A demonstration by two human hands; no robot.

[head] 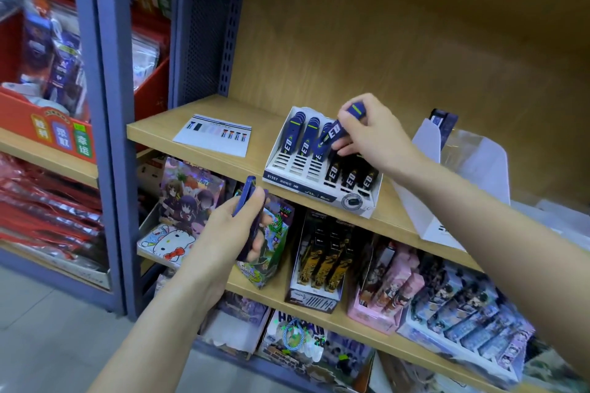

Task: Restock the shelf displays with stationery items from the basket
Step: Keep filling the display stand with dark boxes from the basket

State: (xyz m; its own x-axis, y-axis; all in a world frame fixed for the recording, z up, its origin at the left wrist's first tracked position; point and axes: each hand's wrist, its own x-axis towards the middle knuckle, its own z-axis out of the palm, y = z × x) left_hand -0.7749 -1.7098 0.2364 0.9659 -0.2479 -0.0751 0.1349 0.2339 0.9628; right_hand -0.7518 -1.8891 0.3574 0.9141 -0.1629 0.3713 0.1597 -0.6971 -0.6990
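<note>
Right hand [373, 134] pinched a slim navy plastic lead case [339, 128] over the white cardboard display tray [319, 198] on the wooden shelf [198, 118], left hand [230, 233] gripping spare navy cases [247, 198] nearer; likely light, stiff, slippery, best held by the long edges.

One display box [300, 187]: three rows of blue packs [289, 135], three of black packs [351, 176]. One loose blue pack [336, 130] in right hand [375, 134]. One white card [213, 135], shelf's [159, 128] left end.
</note>
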